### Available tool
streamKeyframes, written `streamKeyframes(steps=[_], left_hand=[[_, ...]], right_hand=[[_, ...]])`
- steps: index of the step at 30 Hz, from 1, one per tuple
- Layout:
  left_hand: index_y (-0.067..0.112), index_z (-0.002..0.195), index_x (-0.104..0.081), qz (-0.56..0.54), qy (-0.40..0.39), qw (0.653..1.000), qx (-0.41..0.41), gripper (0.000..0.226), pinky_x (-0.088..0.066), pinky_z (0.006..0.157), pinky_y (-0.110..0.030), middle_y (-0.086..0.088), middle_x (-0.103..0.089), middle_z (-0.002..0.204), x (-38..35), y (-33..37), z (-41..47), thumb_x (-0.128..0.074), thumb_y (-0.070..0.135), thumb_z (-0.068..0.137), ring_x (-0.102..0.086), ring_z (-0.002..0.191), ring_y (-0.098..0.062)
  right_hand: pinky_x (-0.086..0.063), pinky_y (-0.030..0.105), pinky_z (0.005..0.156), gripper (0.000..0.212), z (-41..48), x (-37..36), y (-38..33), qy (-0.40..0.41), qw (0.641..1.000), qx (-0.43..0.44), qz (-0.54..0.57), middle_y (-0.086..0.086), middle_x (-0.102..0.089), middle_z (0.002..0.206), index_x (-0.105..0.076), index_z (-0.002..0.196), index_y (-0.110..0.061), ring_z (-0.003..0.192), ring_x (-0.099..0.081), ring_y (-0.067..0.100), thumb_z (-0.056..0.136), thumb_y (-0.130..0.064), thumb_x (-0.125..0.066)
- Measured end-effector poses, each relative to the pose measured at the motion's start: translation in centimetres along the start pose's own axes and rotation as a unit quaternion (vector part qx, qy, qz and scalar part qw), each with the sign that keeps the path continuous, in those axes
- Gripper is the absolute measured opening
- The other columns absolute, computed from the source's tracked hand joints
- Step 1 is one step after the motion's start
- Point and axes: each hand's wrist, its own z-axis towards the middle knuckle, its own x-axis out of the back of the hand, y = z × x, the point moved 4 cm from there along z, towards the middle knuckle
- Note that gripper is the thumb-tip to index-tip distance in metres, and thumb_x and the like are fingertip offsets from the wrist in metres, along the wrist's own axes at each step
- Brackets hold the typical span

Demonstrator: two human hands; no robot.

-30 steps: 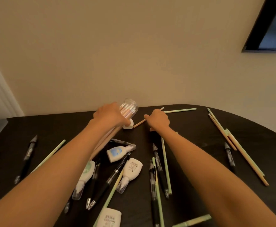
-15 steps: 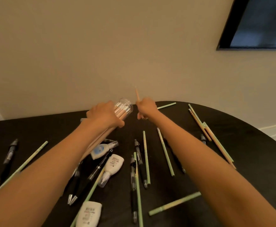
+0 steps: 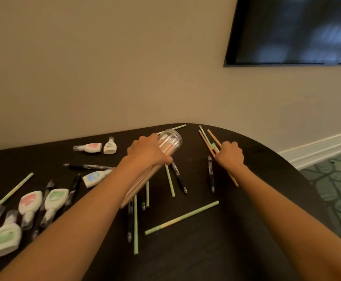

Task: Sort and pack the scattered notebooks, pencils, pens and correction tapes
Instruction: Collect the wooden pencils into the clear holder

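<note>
The left hand (image 3: 147,151) grips a clear jar (image 3: 170,141) with pencils inside, tilted so its mouth faces away and to the right. The right hand (image 3: 230,154) curls its fingers round a cluster of loose pencils (image 3: 206,136) at the far right of the surface (image 3: 266,199). Their long axis runs away and leftward. The jar mouth lies left of the right hand, which is the nearer one.

You can read no text here: the dark print on the white correction tape (image 3: 109,147) near the far edge of the surface (image 3: 206,250) is too blurred.
</note>
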Motion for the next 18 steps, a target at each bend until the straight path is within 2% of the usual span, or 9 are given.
streamKeyframes(steps=[5,9,12,15,16,18], left_hand=[[0.02,0.125,-0.041,-0.003,-0.004,1.0,-0.004,0.071,-0.045,0.083,-0.037,-0.006,-0.051,0.121,-0.8,1.7,-0.4,-0.071,0.049,0.068,-0.051,0.108,-0.027],[0.02,0.124,-0.041,-0.001,-0.01,1.0,0.001,0.069,-0.045,0.082,-0.037,-0.006,-0.052,0.119,-1.3,2.2,-0.4,-0.07,0.049,0.068,-0.052,0.106,-0.025],[0.02,0.123,-0.041,0.003,-0.01,1.0,0.006,0.068,-0.043,0.079,-0.035,-0.006,-0.052,0.119,-1.4,2.3,-0.3,-0.07,0.048,0.069,-0.051,0.107,-0.026],[0.02,0.122,-0.041,0.003,-0.013,1.0,0.01,0.067,-0.041,0.076,-0.034,-0.006,-0.051,0.118,-1.6,2.5,-0.1,-0.07,0.048,0.069,-0.051,0.106,-0.026],[0.02,0.122,-0.041,0.004,-0.017,1.0,0.01,0.067,-0.041,0.075,-0.033,-0.006,-0.051,0.118,-1.7,2.6,0.0,-0.07,0.048,0.069,-0.051,0.106,-0.025],[0.02,0.122,-0.041,0.006,-0.024,1.0,0.011,0.067,-0.042,0.077,-0.034,-0.006,-0.051,0.118,-1.8,2.6,0.3,-0.07,0.047,0.069,-0.051,0.106,-0.025]], right_hand=[[-0.047,0.03,0.071,0.037,0.0,-1.4,1.9,-0.045,0.999,0.008,-0.025,0.015,-0.047,0.119,-0.052,0.118,-0.007,0.095,-0.056,0.024,0.088,-0.028,-0.061],[-0.049,0.028,0.067,0.033,0.5,-1.7,1.7,-0.06,0.998,0.015,-0.015,0.012,-0.054,0.11,-0.054,0.112,-0.008,0.089,-0.059,0.022,0.087,-0.027,-0.063],[-0.048,0.025,0.059,0.026,0.9,-1.8,1.8,-0.087,0.996,0.01,0.009,0.006,-0.056,0.089,-0.055,0.098,-0.01,0.078,-0.059,0.018,0.086,-0.031,-0.064],[-0.038,0.022,0.049,0.02,1.7,-1.8,2.3,-0.101,0.992,-0.013,0.077,0.003,-0.049,0.075,-0.05,0.084,-0.01,0.063,-0.049,0.013,0.089,-0.029,-0.055],[-0.037,0.022,0.049,0.02,2.0,-1.9,2.5,-0.109,0.989,-0.022,0.096,0.003,-0.049,0.076,-0.05,0.086,-0.01,0.062,-0.048,0.013,0.091,-0.029,-0.05],[-0.037,0.022,0.051,0.025,2.6,-1.8,2.6,-0.12,0.984,-0.035,0.127,0.006,-0.053,0.085,-0.051,0.103,-0.006,0.066,-0.049,0.014,0.095,-0.029,-0.043]])
